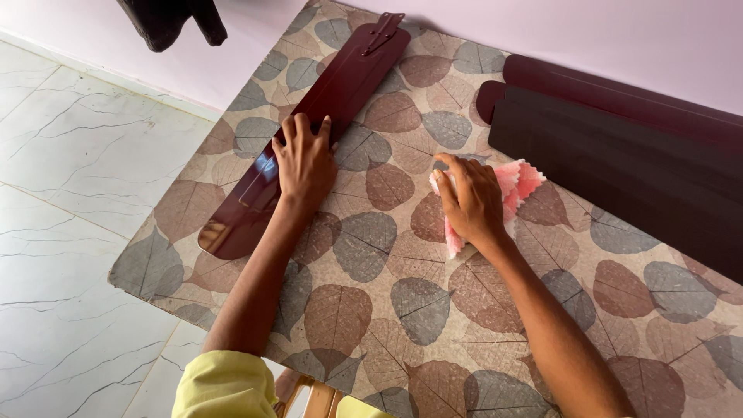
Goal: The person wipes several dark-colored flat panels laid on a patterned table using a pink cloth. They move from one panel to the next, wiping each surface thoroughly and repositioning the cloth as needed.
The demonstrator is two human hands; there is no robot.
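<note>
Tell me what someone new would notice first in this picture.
The long glossy maroon fan blade lies slantwise on the leaf-patterned table, pinned under the left hand. To its right, the right hand presses a pink cloth onto the tabletop. More dark blades are stacked at the far right by the wall.

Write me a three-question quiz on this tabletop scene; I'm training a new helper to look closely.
1. True or false: the left hand rests flat on the maroon fan blade.
2. What does the right hand press on? A) sponge B) pink cloth C) brush
3. Fill in: the stacked dark blades lie on the person's ____ side of the leaf-patterned table.

Key: 1 true; 2 B; 3 right.
</note>
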